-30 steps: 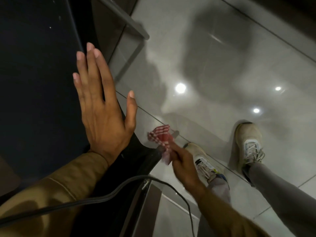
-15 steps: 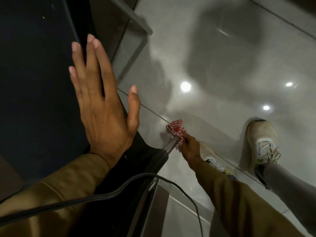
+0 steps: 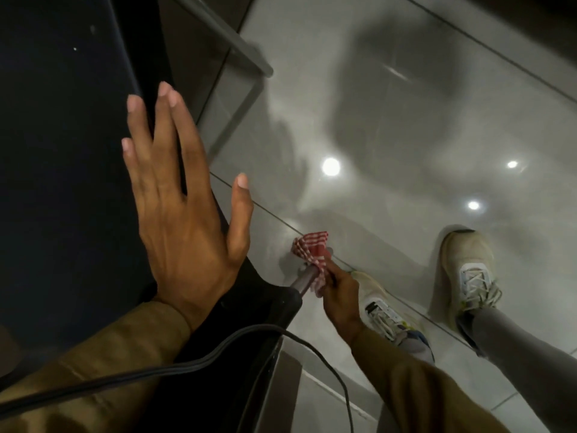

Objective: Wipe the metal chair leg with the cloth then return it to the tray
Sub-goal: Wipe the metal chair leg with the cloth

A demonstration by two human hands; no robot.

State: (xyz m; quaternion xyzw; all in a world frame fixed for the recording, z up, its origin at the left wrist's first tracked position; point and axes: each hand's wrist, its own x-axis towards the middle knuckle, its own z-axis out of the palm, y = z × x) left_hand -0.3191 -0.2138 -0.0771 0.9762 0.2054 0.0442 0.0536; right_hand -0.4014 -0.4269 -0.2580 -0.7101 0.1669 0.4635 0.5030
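Observation:
A red-and-white checked cloth (image 3: 312,254) is wrapped around the lower part of the metal chair leg (image 3: 304,281), close to the floor. My right hand (image 3: 338,292) reaches down and grips the cloth against the leg. My left hand (image 3: 184,214) lies flat with fingers spread on the dark chair seat (image 3: 62,151), holding nothing. Only a short stretch of the leg shows below the seat edge. No tray is in view.
Glossy grey floor tiles (image 3: 390,120) reflect ceiling lights. My two feet in pale sneakers (image 3: 468,270) stand right of the leg. A black cable (image 3: 218,348) crosses my left sleeve. Another grey metal bar (image 3: 231,42) runs at the top.
My right hand has moved the cloth down along the leg towards the floor and away from me. My left hand has stayed flat on the seat.

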